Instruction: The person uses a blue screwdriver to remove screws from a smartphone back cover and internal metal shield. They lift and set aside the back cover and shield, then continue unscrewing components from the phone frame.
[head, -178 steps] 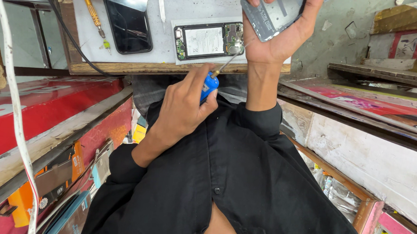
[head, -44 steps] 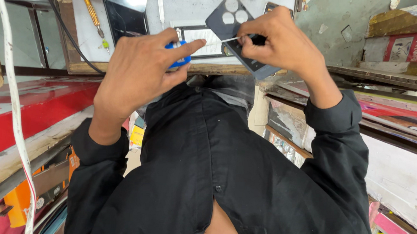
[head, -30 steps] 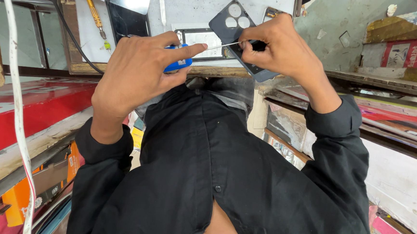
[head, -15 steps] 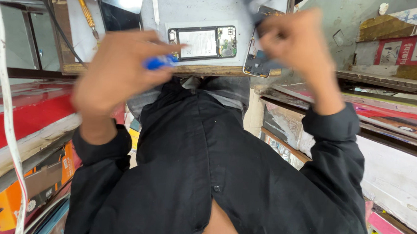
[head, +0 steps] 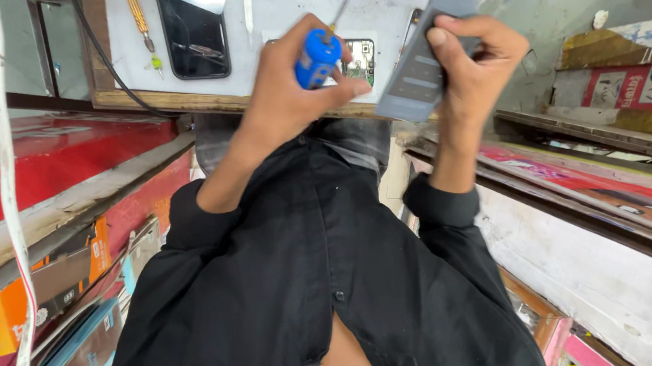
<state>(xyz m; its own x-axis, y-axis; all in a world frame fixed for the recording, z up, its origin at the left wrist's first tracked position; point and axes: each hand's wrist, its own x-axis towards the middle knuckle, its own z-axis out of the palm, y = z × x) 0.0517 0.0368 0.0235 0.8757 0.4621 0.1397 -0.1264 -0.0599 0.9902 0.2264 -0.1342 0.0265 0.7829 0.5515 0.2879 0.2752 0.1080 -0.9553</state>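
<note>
Left hand [head: 286,90] grips blue screwdriver [head: 317,58]; right hand [head: 469,60] clamps grey phone back [head: 423,68] just beside it; opened phone [head: 360,57] beyond both.

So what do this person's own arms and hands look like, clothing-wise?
Both arms are in long black sleeves, part of a buttoned black shirt. The left sleeve is pushed up, baring the forearm; the right sleeve ends in a cuff at the wrist. The left hand and right hand are bare: no gloves, rings or watch visible.
</note>
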